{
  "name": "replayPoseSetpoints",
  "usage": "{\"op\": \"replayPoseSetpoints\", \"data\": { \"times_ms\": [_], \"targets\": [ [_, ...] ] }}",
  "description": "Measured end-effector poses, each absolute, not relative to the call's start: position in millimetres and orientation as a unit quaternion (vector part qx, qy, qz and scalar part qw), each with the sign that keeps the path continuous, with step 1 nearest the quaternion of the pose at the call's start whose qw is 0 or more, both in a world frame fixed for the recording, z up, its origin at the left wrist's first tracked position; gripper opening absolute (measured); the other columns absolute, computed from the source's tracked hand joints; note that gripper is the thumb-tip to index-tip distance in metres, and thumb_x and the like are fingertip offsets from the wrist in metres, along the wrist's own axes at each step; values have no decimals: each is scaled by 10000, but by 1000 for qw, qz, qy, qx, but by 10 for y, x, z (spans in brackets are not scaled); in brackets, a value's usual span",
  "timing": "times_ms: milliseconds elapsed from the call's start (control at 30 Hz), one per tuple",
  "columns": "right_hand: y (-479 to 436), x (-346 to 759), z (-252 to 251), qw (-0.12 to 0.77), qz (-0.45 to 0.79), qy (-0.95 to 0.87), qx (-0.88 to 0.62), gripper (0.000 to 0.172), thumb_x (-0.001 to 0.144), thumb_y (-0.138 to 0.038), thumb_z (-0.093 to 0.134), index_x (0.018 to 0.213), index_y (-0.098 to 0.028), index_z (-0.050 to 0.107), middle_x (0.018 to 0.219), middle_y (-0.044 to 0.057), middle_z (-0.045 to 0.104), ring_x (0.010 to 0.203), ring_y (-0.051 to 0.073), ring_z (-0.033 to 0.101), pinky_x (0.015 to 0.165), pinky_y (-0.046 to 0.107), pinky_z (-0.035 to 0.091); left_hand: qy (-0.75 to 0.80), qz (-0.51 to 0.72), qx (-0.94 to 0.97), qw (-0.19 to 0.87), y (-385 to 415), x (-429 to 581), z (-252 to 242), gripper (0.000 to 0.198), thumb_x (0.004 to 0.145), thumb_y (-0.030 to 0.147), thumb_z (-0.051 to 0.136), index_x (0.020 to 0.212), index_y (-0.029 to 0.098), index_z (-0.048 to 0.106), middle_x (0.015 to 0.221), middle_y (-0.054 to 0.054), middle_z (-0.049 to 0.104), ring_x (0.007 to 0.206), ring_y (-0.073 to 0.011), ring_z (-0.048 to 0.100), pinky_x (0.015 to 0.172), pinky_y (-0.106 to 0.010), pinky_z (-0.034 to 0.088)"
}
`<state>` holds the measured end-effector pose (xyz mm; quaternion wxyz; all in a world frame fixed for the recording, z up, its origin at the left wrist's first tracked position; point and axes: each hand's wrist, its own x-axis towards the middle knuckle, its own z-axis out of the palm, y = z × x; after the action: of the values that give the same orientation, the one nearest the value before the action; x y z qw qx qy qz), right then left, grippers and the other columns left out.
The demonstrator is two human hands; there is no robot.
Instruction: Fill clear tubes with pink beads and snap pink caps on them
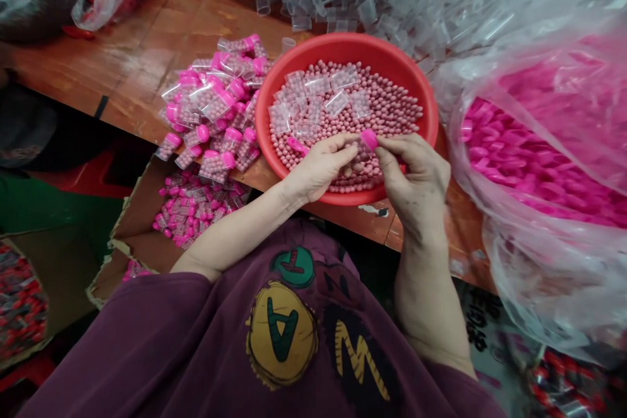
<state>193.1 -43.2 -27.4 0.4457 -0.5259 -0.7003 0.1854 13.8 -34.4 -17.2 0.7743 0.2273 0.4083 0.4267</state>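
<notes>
The worktop (pixel 151 39) is orange-brown and is the biggest thing here. Its near edge runs along the front of the person's purple shirt (pixel 215 339). A great big heap of clear cups (pixel 401 6) lies on the far side of the worktop. At the right end there is a large see-through bag (pixel 519 202), wide open at the top, with lots of bright pink caps (pixel 519 157) inside. A brown box (pixel 132 215) stands below the near edge, to the left, and has small jars with pink caps in it. A round red bowl (pixel 264 124) sits at the near edge, between the bag and a pile of filled jars (pixel 210 101). The pile reaches the near edge too, just left of the bowl.

Both hands are over the near part of the bowl. The right hand (pixel 416 166) is pinched on one pink cap (pixel 369 139) with its thumb and finger. The left hand (pixel 326 163) is closed around a little clear jar (pixel 361 153), which its fingers mostly hide. The cap is at the top of this jar, but I cannot tell if it is pushed all the way on. Some clear cups lie in the bowl, and a pink handle (pixel 297 145) pokes out beside the left hand. The smallest things are the round pink beads (pixel 396 101) that cover the bottom of the bowl.
</notes>
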Motion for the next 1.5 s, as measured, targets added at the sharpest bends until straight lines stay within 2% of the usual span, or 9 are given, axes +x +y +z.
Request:
{"op": "replayPoseSetpoints", "data": {
  "times_ms": [333,533,633,733,867,1100,1233,1400,1500],
  "targets": [
    [-461,2107,-252,424,241,-746,-453,246,1083,-370,729,1265,-374,894,1261,98,792,1188,307,795,1052,545,687,413,466,271,734,-406,170,-150,38,1016,157,810,1020,194,814,913,13,709,818,-99,614,823,-227,531],
    [-447,2035,-492,497,265,-665,-490,516,1090,-502,713,1593,-398,657,1302,92,767,1156,306,789,1048,553,694,418,464,281,729,-405,155,-241,65,944,208,904,1002,194,879,952,-8,786,952,-141,709,954,-273,581],
    [-533,1956,-511,422,219,-727,-496,534,1052,-436,731,1571,-330,666,1387,133,758,1291,358,753,1165,607,642,416,477,279,722,-400,159,-298,186,840,252,1011,968,183,896,917,0,799,914,-138,710,929,-268,587],
    [-627,1870,-506,324,115,-780,-523,805,928,-421,837,1655,-220,556,1578,223,655,1475,455,640,1261,716,546,413,475,277,726,-394,163,-334,321,749,322,1083,982,183,910,894,1,812,914,-153,737,931,-285,605],
    [-620,1758,-649,274,23,-780,-562,893,927,-451,804,1675,-120,446,1556,282,618,1433,486,624,1221,771,519,402,476,264,736,-385,174,-346,395,711,354,1111,996,162,917,975,-35,864,1015,-186,788,1029,-322,606],
    [-490,1700,-724,281,-3,-778,-562,737,939,-537,773,1539,-159,572,1335,223,715,1261,445,694,1143,695,567,407,462,214,759,-336,174,-286,129,932,251,961,918,159,872,863,-7,830,864,-142,751,939,-314,598],
    [-505,1664,-582,248,28,-774,-582,742,943,-623,799,1492,-148,644,1304,231,757,1245,448,722,1130,685,586,418,473,160,759,-311,216,-227,441,1184,239,597,780,162,758,735,-24,754,738,-133,680,840,-317,595],
    [-397,1768,-315,193,242,-808,-502,899,981,-633,811,1720,-197,544,1464,188,771,1359,425,736,1172,627,621,452,458,262,719,-395,48,-175,98,1104,216,737,1103,172,824,844,1,757,670,-102,637,676,-249,530],
    [-141,1922,-209,166,336,-799,-470,738,1056,-563,745,1680,-190,623,1360,154,824,1208,361,800,1110,556,673,522,539,377,543,-349,-457,-214,293,1085,407,796,1322,236,808,1114,-44,841,831,-141,739,755,-260,600]
  ]
}}
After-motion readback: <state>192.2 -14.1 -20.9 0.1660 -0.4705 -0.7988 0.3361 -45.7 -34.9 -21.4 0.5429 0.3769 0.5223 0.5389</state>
